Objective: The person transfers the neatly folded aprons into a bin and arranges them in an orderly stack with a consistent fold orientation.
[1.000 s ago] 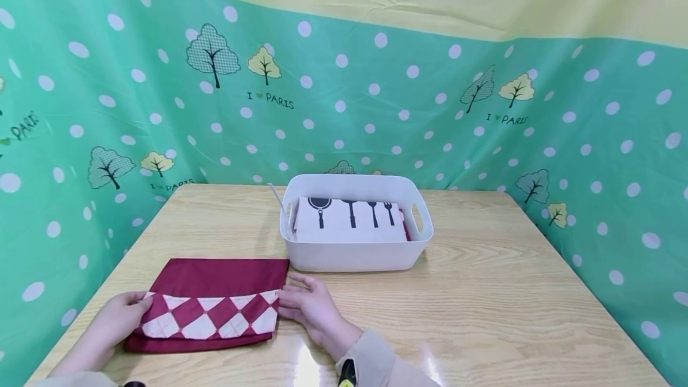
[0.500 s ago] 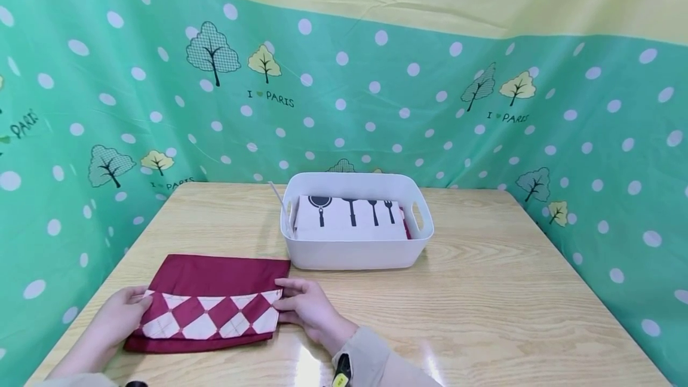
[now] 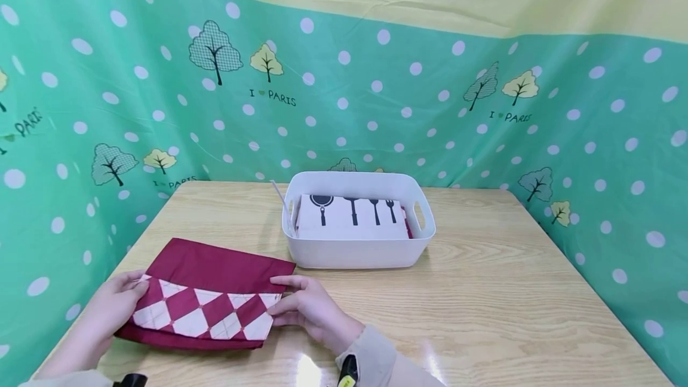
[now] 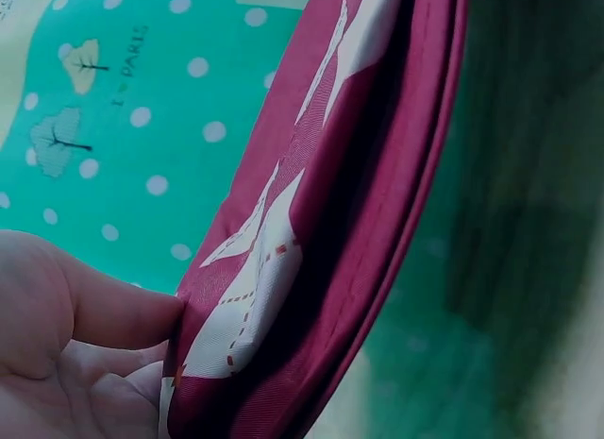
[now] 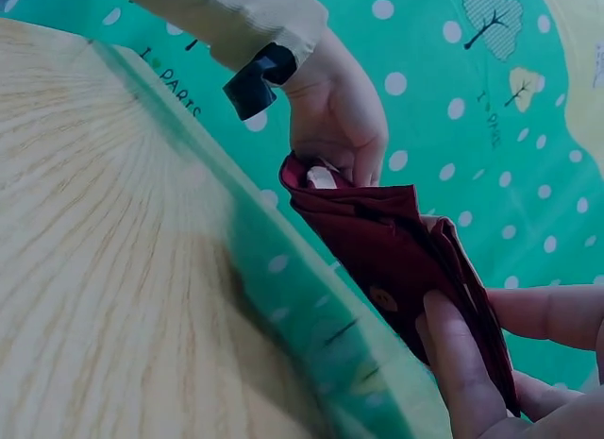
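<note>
A folded maroon cloth point(image 3: 215, 267) with a band of white and maroon diamonds is held between my two hands, left of centre in the head view. My left hand point(image 3: 110, 309) pinches its left edge, thumb on top. At the right edge, my right hand point(image 3: 314, 312) grips the cloth between thumb and fingers. The left wrist view shows the layered folds of the cloth point(image 4: 359, 212) from the side. Seen from low down in the right wrist view, the cloth point(image 5: 368, 260) is tilted and off the table, with a round button on its underside.
Behind the right hand stands a white plastic basket point(image 3: 357, 254). Inside it lies a folded white cloth point(image 3: 352, 227) printed with dark kitchen utensils, with some maroon fabric at its right. A thin clear strip point(image 3: 280, 199) leans out at the left. Patterned curtains point(image 3: 344, 100) surround the wooden table point(image 3: 484, 291).
The left side of the cloth has risen and the cloth has tilted, its right side now lower. My right fingers have moved from beside the edge to gripping it.
</note>
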Demonstrator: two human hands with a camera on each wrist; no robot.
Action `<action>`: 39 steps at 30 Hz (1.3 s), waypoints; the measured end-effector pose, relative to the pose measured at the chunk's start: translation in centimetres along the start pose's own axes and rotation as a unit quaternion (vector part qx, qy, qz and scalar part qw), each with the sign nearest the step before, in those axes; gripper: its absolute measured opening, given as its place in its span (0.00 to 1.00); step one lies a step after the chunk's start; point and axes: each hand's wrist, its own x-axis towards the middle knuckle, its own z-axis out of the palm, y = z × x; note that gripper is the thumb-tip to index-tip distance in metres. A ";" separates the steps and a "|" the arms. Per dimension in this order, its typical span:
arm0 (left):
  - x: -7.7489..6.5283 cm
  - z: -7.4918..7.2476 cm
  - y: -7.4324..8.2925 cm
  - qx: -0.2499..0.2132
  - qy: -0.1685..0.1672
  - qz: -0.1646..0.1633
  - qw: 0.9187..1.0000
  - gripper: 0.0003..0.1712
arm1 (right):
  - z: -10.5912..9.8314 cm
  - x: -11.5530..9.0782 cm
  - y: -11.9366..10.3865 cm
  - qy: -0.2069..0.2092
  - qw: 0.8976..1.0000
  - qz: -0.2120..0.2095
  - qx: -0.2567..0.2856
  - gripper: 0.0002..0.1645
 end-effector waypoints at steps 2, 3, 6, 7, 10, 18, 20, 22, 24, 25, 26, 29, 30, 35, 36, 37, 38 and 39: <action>-0.1 -0.2 0.2 -0.003 0.009 0.006 1.000 0.37 | 0.1 -0.2 -0.3 0.000 1.000 -0.004 -0.003 0.36; -0.1 -0.3 0.3 -0.004 0.016 0.012 1.000 0.37 | 0.2 -0.3 -0.5 0.000 1.000 -0.006 -0.005 0.36; -0.1 -0.5 0.4 -0.004 0.026 0.030 0.999 0.36 | 0.3 -0.6 -0.9 -0.001 1.000 -0.015 -0.010 0.35; -0.1 -0.5 0.5 -0.006 0.028 0.031 0.999 0.36 | 0.4 -0.7 -1.1 -0.002 1.000 -0.018 -0.011 0.35; -0.2 -0.6 0.7 -0.011 0.031 0.032 0.999 0.36 | 0.6 -1.0 -1.5 -0.007 0.999 -0.030 -0.013 0.35; -0.9 -0.9 1.4 -0.025 0.034 0.023 0.999 0.38 | 1.2 -1.9 -2.0 -0.006 0.999 -0.049 -0.020 0.35; -1.1 -1.0 1.6 -0.027 0.033 0.020 0.999 0.38 | 1.3 -2.2 -2.2 -0.011 0.998 -0.054 -0.021 0.35; -1.2 -1.1 1.8 -0.029 0.036 0.017 0.999 0.38 | 1.3 -2.4 -2.3 -0.015 0.998 -0.057 -0.021 0.35; -1.4 -1.1 2.0 -0.030 0.040 0.017 0.999 0.38 | 1.4 -2.6 -2.5 -0.021 0.998 -0.060 -0.024 0.36; -1.4 -1.1 2.1 -0.031 0.042 0.018 0.998 0.38 | 1.4 -2.7 -2.6 -0.022 0.998 -0.061 -0.023 0.36; -1.5 -1.1 2.2 -0.033 0.046 0.018 0.998 0.38 | 1.4 -2.8 -2.7 -0.023 0.997 -0.063 -0.024 0.36; -1.7 -1.0 2.4 -0.033 0.055 0.023 0.998 0.37 | 1.5 -3.1 -3.0 -0.025 0.997 -0.067 -0.021 0.36; -1.7 -1.0 2.5 -0.034 0.058 0.024 0.997 0.37 | 1.5 -3.2 -3.1 -0.023 0.997 -0.070 -0.018 0.35; -2.0 -1.0 3.1 -0.041 0.067 0.029 0.996 0.37 | 1.5 -3.6 -3.7 -0.019 0.997 -0.078 -0.023 0.35; -2.0 -1.0 3.2 -0.043 0.070 0.031 0.996 0.36 | 1.5 -3.7 -3.8 -0.019 0.996 -0.079 -0.025 0.35; -2.0 -1.0 3.3 -0.043 0.071 0.034 0.996 0.36 | 1.4 -3.7 -4.0 -0.020 0.996 -0.080 -0.026 0.34; -2.1 -1.0 3.4 -0.043 0.073 0.037 0.996 0.36 | 1.4 -3.8 -4.1 -0.022 0.996 -0.082 -0.027 0.34; -2.1 -1.0 3.5 -0.042 0.075 0.041 0.995 0.36 | 1.3 -3.8 -4.3 -0.023 0.996 -0.085 -0.028 0.34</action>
